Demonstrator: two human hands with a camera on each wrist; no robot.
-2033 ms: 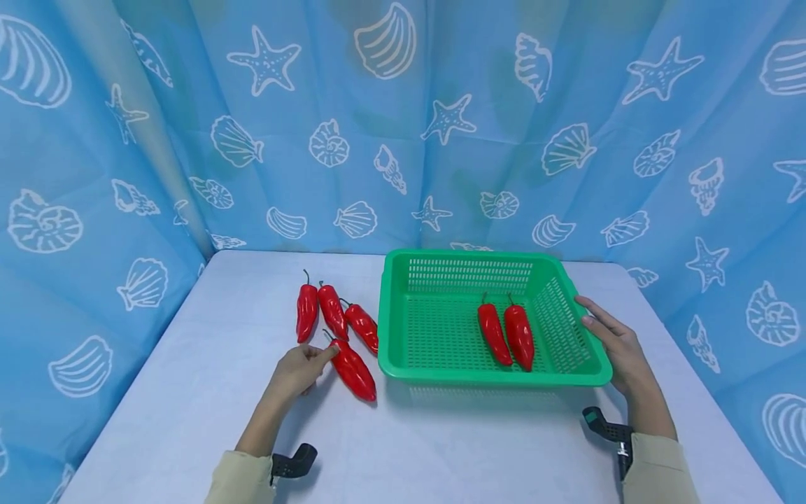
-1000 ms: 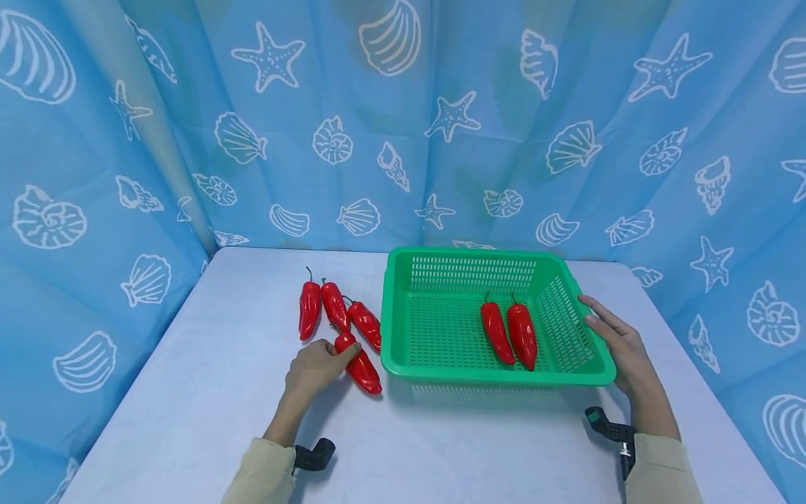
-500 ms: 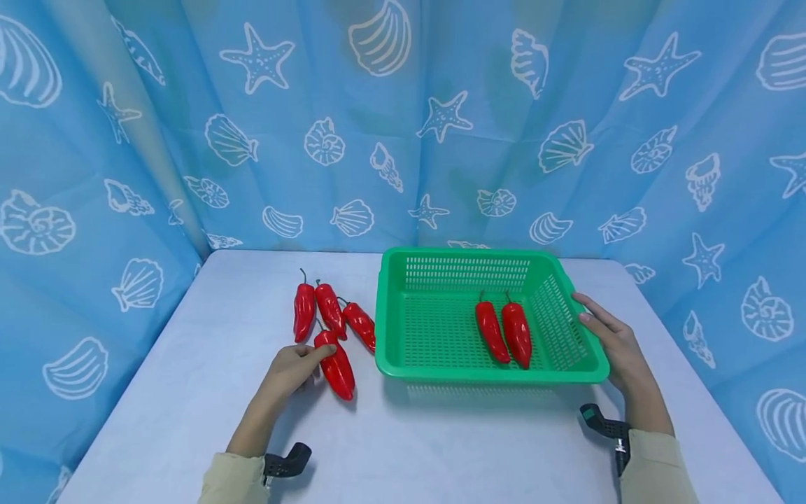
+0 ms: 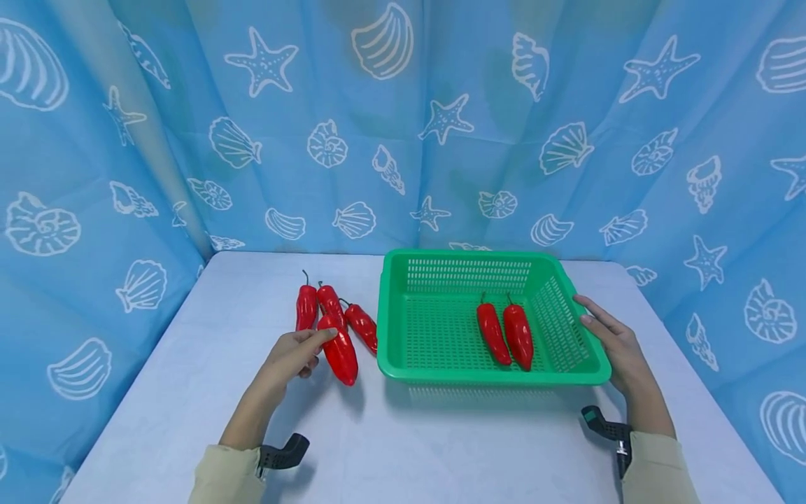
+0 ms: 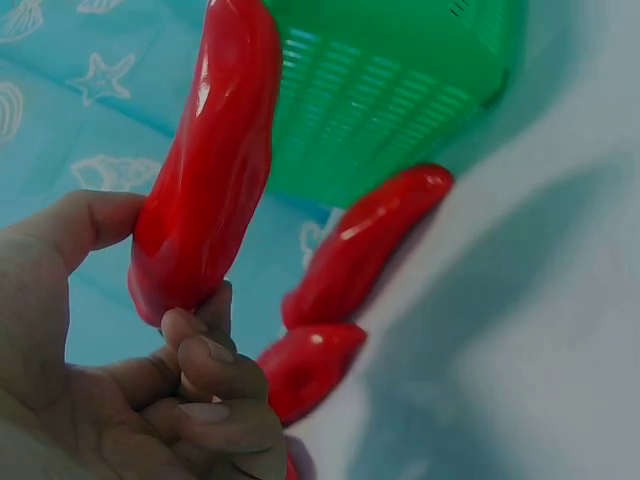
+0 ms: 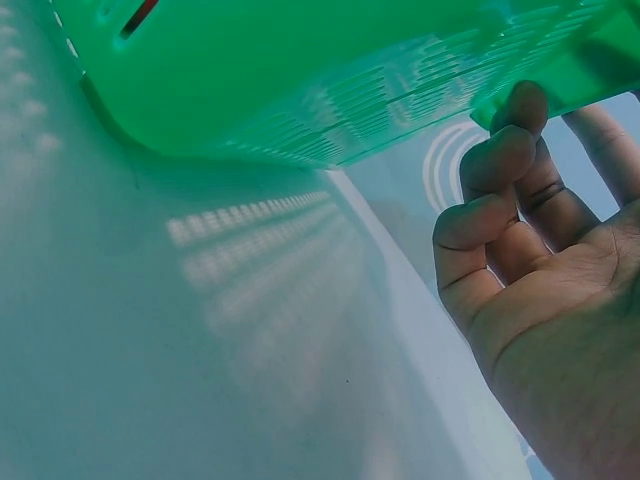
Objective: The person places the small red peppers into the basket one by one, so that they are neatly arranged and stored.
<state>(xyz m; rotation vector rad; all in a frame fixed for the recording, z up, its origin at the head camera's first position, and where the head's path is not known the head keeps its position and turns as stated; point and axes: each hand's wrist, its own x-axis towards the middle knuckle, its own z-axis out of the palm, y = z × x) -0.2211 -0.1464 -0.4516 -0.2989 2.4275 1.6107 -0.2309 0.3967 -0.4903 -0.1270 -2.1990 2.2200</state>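
My left hand (image 4: pixel 288 358) pinches a glossy red chili pepper (image 4: pixel 341 355) near its stem end, thumb on one side and fingers on the other. In the left wrist view this pepper (image 5: pixel 210 150) is lifted off the table, its stem hidden by the fingers. Behind it lie three more red peppers: one at left (image 4: pixel 306 306), one in the middle (image 4: pixel 330 299) partly covered, and one (image 4: pixel 362 327) beside the basket. My right hand (image 4: pixel 622 350) holds the right rim of the green plastic basket (image 4: pixel 491 376), thumb and fingers at the edge. Two red peppers (image 4: pixel 492 333) lie inside, towards the right.
A white-covered table (image 4: pixel 441 448) carries everything. Blue curtains (image 4: pixel 378 182) with white shells and starfish stand at the back and sides. The basket's near left corner is close to the held pepper. A black wrist camera (image 4: pixel 286 451) sits on the left wrist.
The held pepper has risen from the table, its shadow now apart from it. It first shifted a little right, then back left with my left hand. My right hand stays on the rim.
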